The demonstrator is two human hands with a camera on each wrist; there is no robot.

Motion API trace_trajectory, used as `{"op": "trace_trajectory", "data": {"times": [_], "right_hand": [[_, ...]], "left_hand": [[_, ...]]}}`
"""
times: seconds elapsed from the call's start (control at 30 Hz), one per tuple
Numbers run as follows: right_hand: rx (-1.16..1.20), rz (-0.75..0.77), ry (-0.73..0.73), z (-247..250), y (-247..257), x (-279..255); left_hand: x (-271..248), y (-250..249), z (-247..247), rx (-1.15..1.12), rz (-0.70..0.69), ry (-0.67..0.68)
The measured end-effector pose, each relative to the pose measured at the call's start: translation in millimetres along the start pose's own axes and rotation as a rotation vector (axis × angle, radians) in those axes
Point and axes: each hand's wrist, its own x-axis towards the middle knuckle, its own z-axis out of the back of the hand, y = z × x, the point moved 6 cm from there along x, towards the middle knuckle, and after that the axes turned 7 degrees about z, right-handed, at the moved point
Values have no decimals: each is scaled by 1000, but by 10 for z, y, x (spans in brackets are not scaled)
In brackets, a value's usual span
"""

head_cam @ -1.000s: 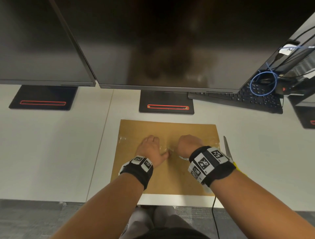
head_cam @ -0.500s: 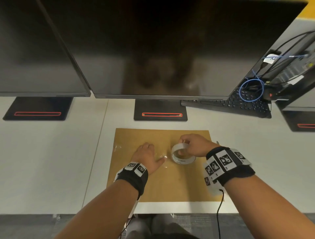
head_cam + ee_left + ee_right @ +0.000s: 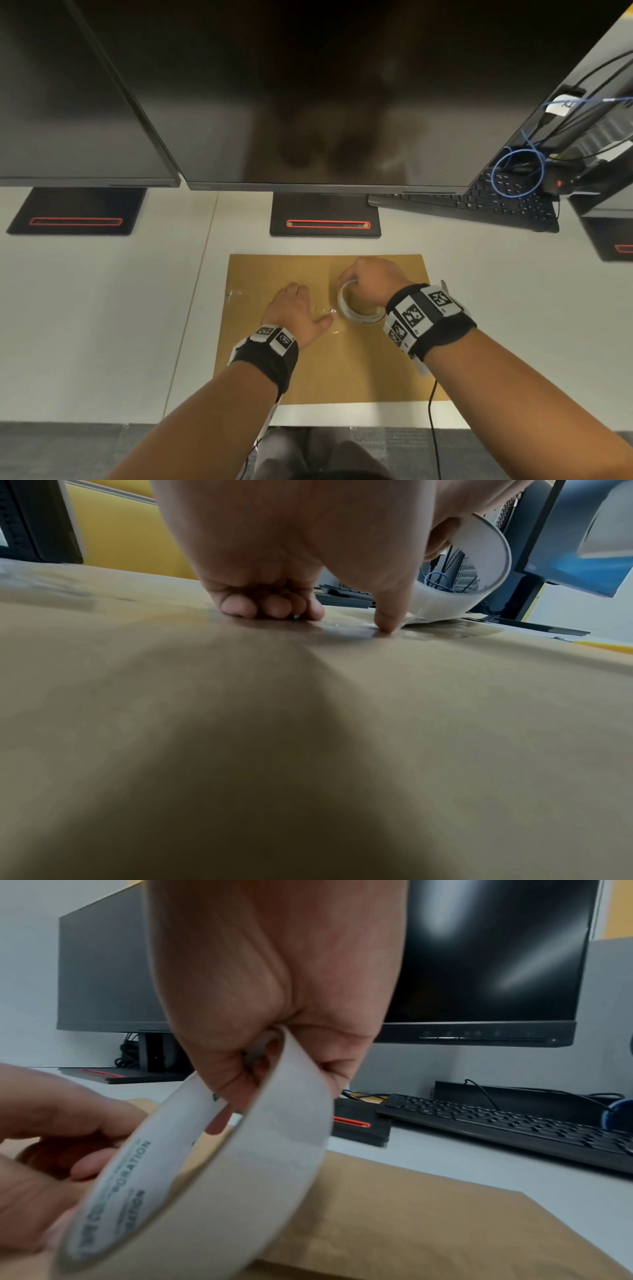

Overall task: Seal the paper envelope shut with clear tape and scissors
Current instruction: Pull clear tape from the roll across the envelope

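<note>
Head view: my left hand (image 3: 297,312) lies flat on the envelope (image 3: 322,370), fingers spread loose and thumb out, holding down the tape strip (image 3: 239,294) already stuck across the paper. My right hand (image 3: 371,281) grips the tape roll (image 3: 356,308) just beside that thumb, the roll tilted on the envelope. I judge I am mid-step, drawing tape out along the flap seam. The next move calls for pulling the roll farther right while the strip stays pinned, then fetching the scissors (image 3: 444,284), of which only a tip shows behind my right wrist.

Left wrist view: my fingertips (image 3: 270,608) and thumb tip press into the tape on the envelope (image 3: 308,723); the tape roll (image 3: 479,569) stands raised just beyond the thumb, film running down to the paper.

Right wrist view: my right hand (image 3: 274,988) curls round the top of the tape roll (image 3: 212,1172), a finger through its core. The envelope (image 3: 428,1226) lies flat on the desk (image 3: 462,1164); what it holds I cannot tell.
</note>
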Motion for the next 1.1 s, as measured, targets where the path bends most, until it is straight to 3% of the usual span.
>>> {"op": "trace_trajectory", "data": {"times": [0.47, 0.77, 0.87, 1.0, 1.1], "right_hand": [[-46, 70, 62, -76, 54, 140], [177, -34, 12, 57, -210, 307], [169, -40, -73, 107, -261, 361], [215, -48, -79, 77, -331, 321], [248, -55, -92, 28, -435, 233]], "left_hand": [[-3, 10, 20, -33, 6, 5], [58, 6, 74, -98, 31, 73], [107, 16, 99, -179, 56, 96], [121, 49, 139, -262, 119, 37], [106, -89, 243, -301, 26, -74]]}}
